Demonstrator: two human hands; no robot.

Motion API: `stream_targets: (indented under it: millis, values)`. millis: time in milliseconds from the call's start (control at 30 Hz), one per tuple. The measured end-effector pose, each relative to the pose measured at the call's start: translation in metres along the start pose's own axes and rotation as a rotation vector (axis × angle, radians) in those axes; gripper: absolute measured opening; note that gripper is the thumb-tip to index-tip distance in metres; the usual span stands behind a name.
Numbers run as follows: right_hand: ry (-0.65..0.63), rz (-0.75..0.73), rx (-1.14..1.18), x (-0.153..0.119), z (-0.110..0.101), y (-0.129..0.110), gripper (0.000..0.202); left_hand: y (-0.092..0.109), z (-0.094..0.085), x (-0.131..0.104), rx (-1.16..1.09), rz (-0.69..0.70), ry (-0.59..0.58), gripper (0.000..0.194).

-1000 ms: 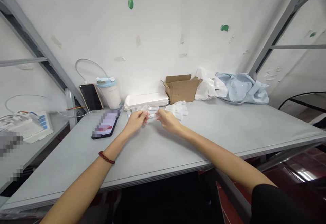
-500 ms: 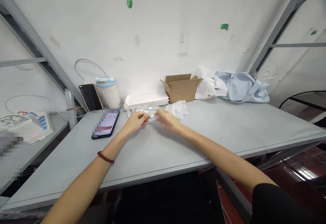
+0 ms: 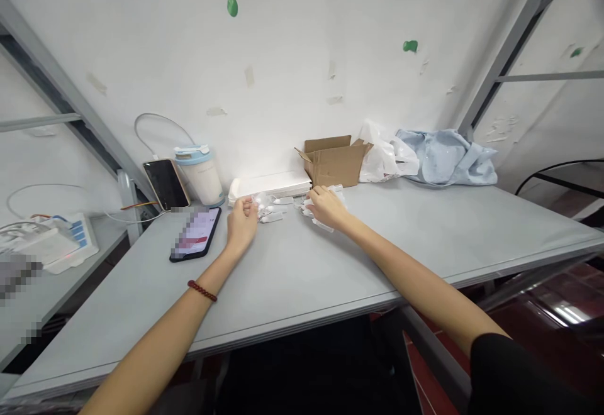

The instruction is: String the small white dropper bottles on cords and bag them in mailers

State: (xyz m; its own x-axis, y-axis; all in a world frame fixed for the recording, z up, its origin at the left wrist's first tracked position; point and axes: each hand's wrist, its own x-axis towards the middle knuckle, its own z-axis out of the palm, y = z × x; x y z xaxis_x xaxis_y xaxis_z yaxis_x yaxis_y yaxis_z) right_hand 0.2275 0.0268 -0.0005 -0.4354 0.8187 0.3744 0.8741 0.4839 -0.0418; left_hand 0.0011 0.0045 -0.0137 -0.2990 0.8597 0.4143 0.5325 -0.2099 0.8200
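While RH (image 3: 327, 206) curls o/ slim transl. plastic pcs (image 3: 323, 225); LH (image 3: 242, 225) fingers bent; grips unclear

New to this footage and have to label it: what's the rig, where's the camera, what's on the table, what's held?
No machine: these are a person's bare hands, filmed forward and down by a head-worn camera. The left hand is at some small clear-and-white pieces; the right hand is over another pile. Whether either grips one is unclear. Also on the grey table: a flat phone, propped phone, lidded cup, white stack, open cardboard box, white bag, light-blue fabric.
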Motion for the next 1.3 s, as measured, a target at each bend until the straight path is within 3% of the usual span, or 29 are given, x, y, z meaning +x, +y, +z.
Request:
stream_targets:
  millis: [267, 633, 900, 1100, 1200, 1300]
  values:
    - [-0.068, -0.024, -0.101, -0.003, -0.005, -0.005, 0.020, 0.004, -0.001, -0.006, 0.316, 0.240, 0.000, 0.033]
    - [-0.063, -0.133, -0.224, -0.006, -0.005, -0.013, 0.021, 0.001, -0.020, 0.010, 0.318, 0.162, 0.051, 0.028]
    - [-0.141, -0.092, -0.203, -0.009, 0.004, -0.020, 0.021, 0.005, -0.015, 0.003, 0.296, 0.156, 0.009, 0.026]
    - [-0.113, -0.005, -0.011, -0.008, -0.002, -0.022, 0.023, 0.012, -0.006, -0.009, 0.293, 0.310, -0.033, 0.029]
    - [-0.036, 0.061, 0.220, -0.006, -0.007, -0.022, 0.023, 0.018, -0.002, -0.016, 0.270, 0.367, -0.146, 0.029]
    - [0.058, 0.126, 0.491, -0.006, -0.011, -0.023, 0.023, 0.024, 0.000, -0.023, 0.233, 0.323, -0.293, 0.030]
